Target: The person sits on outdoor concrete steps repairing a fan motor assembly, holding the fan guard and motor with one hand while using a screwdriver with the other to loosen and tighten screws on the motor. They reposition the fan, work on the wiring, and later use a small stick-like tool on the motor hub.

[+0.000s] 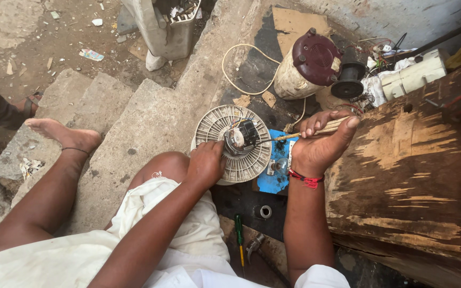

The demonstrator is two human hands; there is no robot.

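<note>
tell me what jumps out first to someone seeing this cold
At centre, the left hand steadies a round white ribbed fan housing with a small motor on top, while the right hand pokes a wooden-handled tool at it. Behind sits a white cylinder with a maroon cap; a worn wooden block fills the right.

The left hand [206,162] grips the round grilled fan housing [234,143] at its seven o'clock edge. From three o'clock, the right hand [324,141] holds a wooden-handled screwdriver [305,132], tip at the small motor [241,137] mounted centrally.
</note>
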